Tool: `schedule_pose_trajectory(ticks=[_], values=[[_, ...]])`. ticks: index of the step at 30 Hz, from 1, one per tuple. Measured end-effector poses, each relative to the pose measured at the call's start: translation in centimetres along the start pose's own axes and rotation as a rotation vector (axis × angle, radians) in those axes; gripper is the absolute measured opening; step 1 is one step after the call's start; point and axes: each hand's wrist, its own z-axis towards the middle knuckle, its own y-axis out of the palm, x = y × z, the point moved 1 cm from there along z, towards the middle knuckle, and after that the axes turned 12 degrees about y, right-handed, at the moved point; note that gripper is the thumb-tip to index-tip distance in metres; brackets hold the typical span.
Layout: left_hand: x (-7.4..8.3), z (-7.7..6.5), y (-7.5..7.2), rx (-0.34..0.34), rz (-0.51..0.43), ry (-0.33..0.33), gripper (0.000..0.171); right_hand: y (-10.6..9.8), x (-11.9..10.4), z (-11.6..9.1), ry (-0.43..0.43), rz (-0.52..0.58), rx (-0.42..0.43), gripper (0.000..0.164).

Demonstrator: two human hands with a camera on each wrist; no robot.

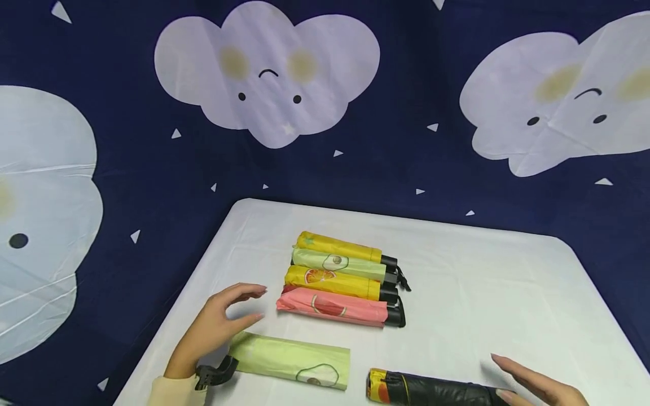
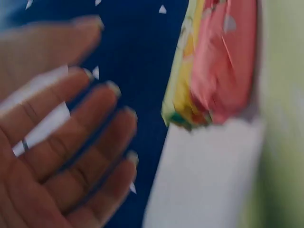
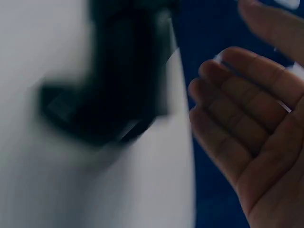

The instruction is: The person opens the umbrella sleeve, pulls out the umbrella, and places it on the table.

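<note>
My left hand [image 1: 220,321] hovers above the left end of a light green umbrella sleeve [image 1: 289,361] with an avocado print, its thumb and fingers spread apart and holding nothing. At the front right lies a folded black umbrella [image 1: 437,389] with a yellow and orange end. Next to its right end is my right hand [image 1: 545,386], thumb and fingers apart; in the right wrist view the palm [image 3: 266,161] is bare. Beyond the left hand, a pink folding umbrella [image 1: 330,306] in a watermelon-print sleeve lies nearest in a row.
Behind the pink one lie a yellow orange-print umbrella [image 1: 335,282], a green avocado-print umbrella [image 1: 337,262] and another yellow umbrella [image 1: 337,245], black handles to the right. All rest on a white table [image 1: 482,282] before a dark blue cloud-print cloth [image 1: 396,146].
</note>
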Motion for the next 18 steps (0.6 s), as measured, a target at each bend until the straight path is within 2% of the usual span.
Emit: schedule_pose_trajectory(ticks=[1, 2, 3, 5, 8, 10, 13, 18], values=[[0.3, 0.6, 0.4, -0.002, 0.048, 0.014, 0.047, 0.4, -1.8, 0.4, 0.064, -0.144, 0.121, 0.054], [0.6, 1.2, 0.8, -0.005, 0.096, 0.029, 0.047, 0.7, -3.6, 0.8, 0.138, -0.257, 0.198, 0.052], [0.9, 1.7, 1.3, -0.01, 0.139, 0.047, 0.047, 0.9, -5.0, 1.4, 0.163, -0.305, 0.223, 0.05], [1.5, 2.5, 2.3, -0.019, 0.204, 0.088, 0.046, 1.1, -7.1, 2.8, 0.086, -0.333, 0.253, 0.048], [2.6, 3.4, 3.6, -0.04, 0.301, 0.129, 0.047, 1.9, -9.4, 4.8, -0.069, -0.342, 0.283, 0.045], [3.2, 3.9, 4.3, -0.055, 0.365, 0.152, 0.047, 2.6, -10.7, 6.2, -0.142, -0.37, 0.295, 0.042], [3.6, 5.0, 5.1, -0.095, 0.454, 0.174, 0.047, 4.0, -12.4, 8.1, -0.171, -0.421, 0.296, 0.038], [3.2, 6.0, 5.8, -0.174, 0.499, 0.151, 0.048, 6.8, -13.7, 10.6, -0.132, -0.472, 0.231, 0.034]])
